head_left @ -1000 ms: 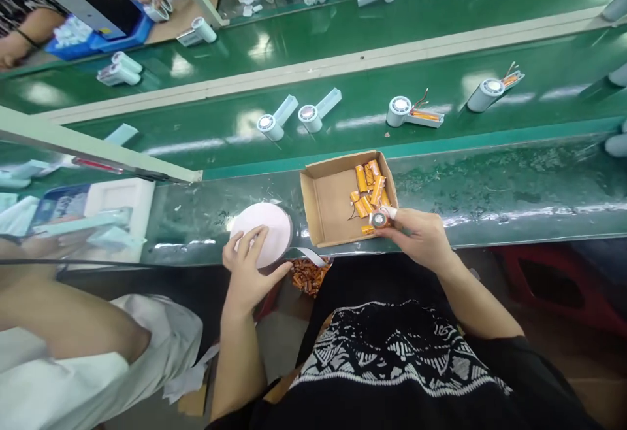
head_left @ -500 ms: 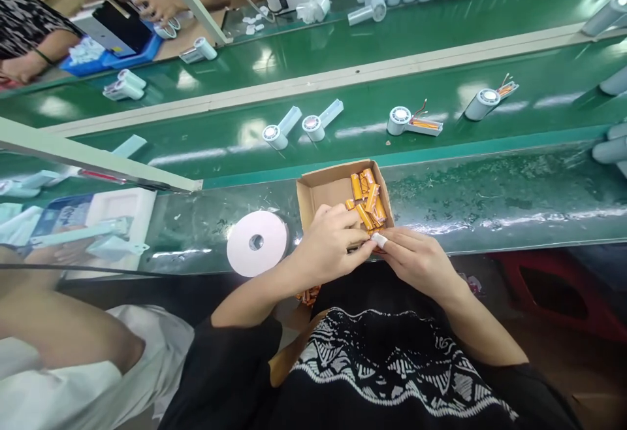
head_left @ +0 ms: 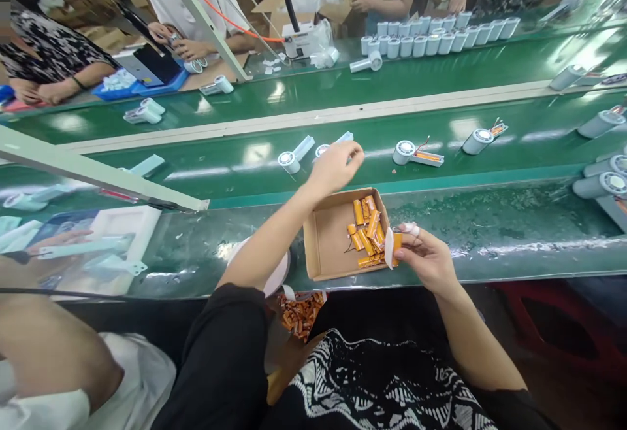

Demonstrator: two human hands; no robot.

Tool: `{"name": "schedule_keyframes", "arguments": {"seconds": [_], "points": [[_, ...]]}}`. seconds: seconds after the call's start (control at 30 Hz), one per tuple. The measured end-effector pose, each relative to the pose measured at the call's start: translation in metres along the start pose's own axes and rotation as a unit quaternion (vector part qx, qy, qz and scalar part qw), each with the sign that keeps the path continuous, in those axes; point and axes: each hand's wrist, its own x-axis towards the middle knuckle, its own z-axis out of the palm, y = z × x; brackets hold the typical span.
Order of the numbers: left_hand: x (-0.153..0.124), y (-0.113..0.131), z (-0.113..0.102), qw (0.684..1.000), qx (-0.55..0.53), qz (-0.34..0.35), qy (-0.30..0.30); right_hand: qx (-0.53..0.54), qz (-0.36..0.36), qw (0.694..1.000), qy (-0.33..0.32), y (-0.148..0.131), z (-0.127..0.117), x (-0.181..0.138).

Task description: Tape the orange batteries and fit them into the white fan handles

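An orange-wrapped battery cell [head_left: 397, 244] is held in the right hand [head_left: 426, 260], pinched narrowly between thumb and fingers at the near edge of a cardboard tray [head_left: 333, 234]. A white paper strip [head_left: 388, 248] is pressed against the cell on the left of the grip, and a white finger wrap [head_left: 410, 229] is seen just above it. More orange cells [head_left: 365, 227], some with thin wires, are heaped in the tray just left of the grip. The left hand [head_left: 336, 167] is spread open, with nothing seen in it, and is stretched over the green conveyor belt [head_left: 490, 116] beyond the tray. It overlaps a white handheld fan [head_left: 321, 150], though contact cannot be told. Compared with the earlier frame, that hand has been drawn away from the right hand, and a pale tape roll [head_left: 277, 273] is now partly hidden by the left forearm [head_left: 264, 240]. A loose pile of orange cells [head_left: 301, 315] is seen below the belt edge. Any print on the white machine [head_left: 301, 41] far beyond is too small to be read.
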Motion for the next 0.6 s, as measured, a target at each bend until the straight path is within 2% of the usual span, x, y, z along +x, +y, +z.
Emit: {"name": "schedule_keyframes", "arguments": {"seconds": [0.07,0.13,0.2,0.3,0.37,0.47,0.6], "points": [[0.041,-0.034,0.007,0.985,0.145,-0.088,-0.039,0.034,0.006,0.999,0.032,0.002,-0.009,0.000],[0.067,-0.060,0.015,0.958,0.240,-0.119,-0.099,0.031,0.001,0.997,0.064,-0.001,-0.019,0.000],[0.080,-0.079,0.022,0.946,0.263,-0.116,-0.148,0.012,-0.009,0.996,0.087,-0.010,-0.029,0.003],[0.085,-0.095,0.030,0.948,0.237,-0.086,-0.196,-0.025,-0.022,0.994,0.101,-0.029,-0.041,0.024],[0.086,-0.101,0.031,0.947,0.220,-0.056,-0.229,-0.055,-0.036,0.993,0.096,-0.040,-0.044,0.054],[0.090,-0.106,0.031,0.946,0.199,-0.019,-0.256,-0.110,-0.053,0.991,0.054,-0.042,-0.037,0.119],[0.096,-0.107,0.025,0.950,0.175,-0.002,-0.257,-0.165,-0.045,0.985,-0.027,-0.009,-0.012,0.213]]}}
